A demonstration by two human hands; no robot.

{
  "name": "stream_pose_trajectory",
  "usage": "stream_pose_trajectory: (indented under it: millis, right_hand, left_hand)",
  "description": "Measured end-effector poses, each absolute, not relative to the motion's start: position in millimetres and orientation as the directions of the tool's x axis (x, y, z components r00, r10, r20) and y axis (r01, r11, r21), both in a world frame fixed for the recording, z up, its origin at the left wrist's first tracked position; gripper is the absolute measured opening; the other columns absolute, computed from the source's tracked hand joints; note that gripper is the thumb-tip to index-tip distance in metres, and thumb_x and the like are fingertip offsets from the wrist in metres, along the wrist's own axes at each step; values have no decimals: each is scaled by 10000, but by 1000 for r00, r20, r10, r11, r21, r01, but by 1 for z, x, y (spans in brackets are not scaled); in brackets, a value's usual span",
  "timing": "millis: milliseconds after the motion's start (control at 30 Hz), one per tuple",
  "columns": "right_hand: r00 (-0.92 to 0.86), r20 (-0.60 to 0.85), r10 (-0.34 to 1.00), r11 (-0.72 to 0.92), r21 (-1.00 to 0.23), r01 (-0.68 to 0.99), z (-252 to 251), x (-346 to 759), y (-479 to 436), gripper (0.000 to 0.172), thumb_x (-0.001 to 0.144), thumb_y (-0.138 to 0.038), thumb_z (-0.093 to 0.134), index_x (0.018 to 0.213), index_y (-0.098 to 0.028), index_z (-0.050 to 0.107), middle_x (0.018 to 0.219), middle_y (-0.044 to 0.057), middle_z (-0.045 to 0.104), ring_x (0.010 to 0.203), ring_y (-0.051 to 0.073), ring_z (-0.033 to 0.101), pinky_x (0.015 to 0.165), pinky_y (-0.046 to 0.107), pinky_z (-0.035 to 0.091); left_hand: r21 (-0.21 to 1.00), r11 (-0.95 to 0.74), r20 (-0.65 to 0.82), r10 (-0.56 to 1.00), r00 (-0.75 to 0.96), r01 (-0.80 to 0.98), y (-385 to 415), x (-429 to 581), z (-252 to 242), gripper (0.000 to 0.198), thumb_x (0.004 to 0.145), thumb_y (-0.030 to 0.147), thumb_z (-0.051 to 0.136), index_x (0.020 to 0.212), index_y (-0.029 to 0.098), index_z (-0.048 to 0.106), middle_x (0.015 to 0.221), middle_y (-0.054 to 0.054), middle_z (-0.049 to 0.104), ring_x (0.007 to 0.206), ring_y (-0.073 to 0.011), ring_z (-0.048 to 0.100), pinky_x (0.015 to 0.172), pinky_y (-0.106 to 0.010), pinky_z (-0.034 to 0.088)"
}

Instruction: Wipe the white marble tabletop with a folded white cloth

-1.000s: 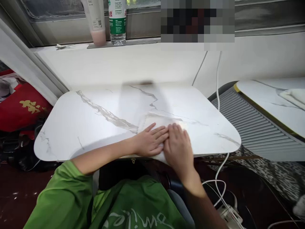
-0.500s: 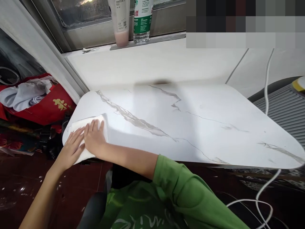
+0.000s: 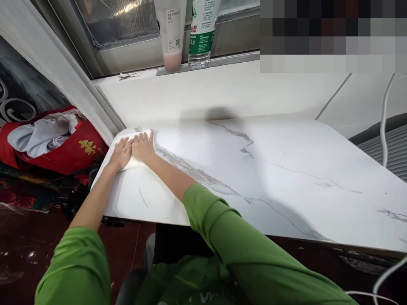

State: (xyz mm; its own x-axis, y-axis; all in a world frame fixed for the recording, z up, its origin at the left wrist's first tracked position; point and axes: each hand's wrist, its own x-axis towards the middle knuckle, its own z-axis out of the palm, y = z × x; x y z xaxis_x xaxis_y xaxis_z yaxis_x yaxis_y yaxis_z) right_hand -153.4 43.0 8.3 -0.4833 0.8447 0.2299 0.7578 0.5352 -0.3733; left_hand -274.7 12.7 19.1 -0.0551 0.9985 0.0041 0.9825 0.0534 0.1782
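A folded white cloth [image 3: 135, 163] lies flat at the far left corner of the white marble-patterned table [image 3: 286, 144]. My left hand [image 3: 121, 153] presses down on its left part, palm down, fingers stretched forward. Right beside it, my right hand [image 3: 143, 147] rests flat on the cloth, with its fingers extended over the cloth's far side. The two hands touch or nearly touch at the thumbs. Neither hand is wrapped round anything. Much of the cloth is hidden beneath them.
On the window ledge behind the table stand a pink-bottomed tube [image 3: 173, 38] and a water bottle [image 3: 202, 36]. A red bag [image 3: 73, 146] holding pale fabric is left of the table. A white cable [image 3: 385, 123] hangs at the right. A white wall [image 3: 190, 93] borders the table's back edge.
Both hands have slid the cloth away from me, from the near left part of the table to its far left corner. The camera view has shifted slightly.
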Motion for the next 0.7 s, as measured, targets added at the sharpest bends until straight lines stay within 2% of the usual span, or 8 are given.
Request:
stream_pose_trajectory:
  millis: [133, 300, 533, 700]
  right_hand:
    - [-398, 242, 885, 463, -375, 803, 4, -140, 84, 567, 932, -268, 305, 1412, 24, 380, 1485, 254, 347, 1404, 356, 251, 1139, 578, 35]
    - [-377, 237, 896, 441, -360, 822, 1, -130, 90, 558, 936, -259, 321, 1427, 2, 367, 1497, 236, 336, 1408, 340, 245, 1145, 552, 78]
    - [-476, 238, 846, 529, -275, 803, -1, -102, 52, 531, 963, -238, 312, 1440, -8, 346, 1504, 233, 326, 1408, 320, 253, 1147, 519, 114]
    - [-564, 281, 777, 621, -195, 759, -6, -51, -7, 526, 959, -245, 329, 1431, -16, 368, 1489, 230, 356, 1387, 332, 294, 1137, 521, 159]
  left_hand:
    - [226, 60, 33, 997, -69, 972, 68, -258, 16, 548, 1004, 368, 110, 1474, 172, 312, 1558, -60, 261, 1449, -212, 165, 1170, -434, 97]
    - [247, 28, 69, 997, -46, 969, 78, -251, 10, 542, 1007, 368, 109, 1463, 191, 342, 1547, -65, 288, 1439, -198, 202, 1166, -429, 117]
    - [199, 64, 98, 992, -85, 978, 23, -226, 2, 539, 996, 367, 182, 1484, 169, 296, 1566, -90, 231, 1445, -264, 171, 1160, -476, 133]
    - [85, -37, 185, 982, 21, 996, -49, -186, -4, 534, 979, 337, 246, 1451, 104, 337, 1513, -178, 322, 1403, -333, 274, 1114, -547, 234]
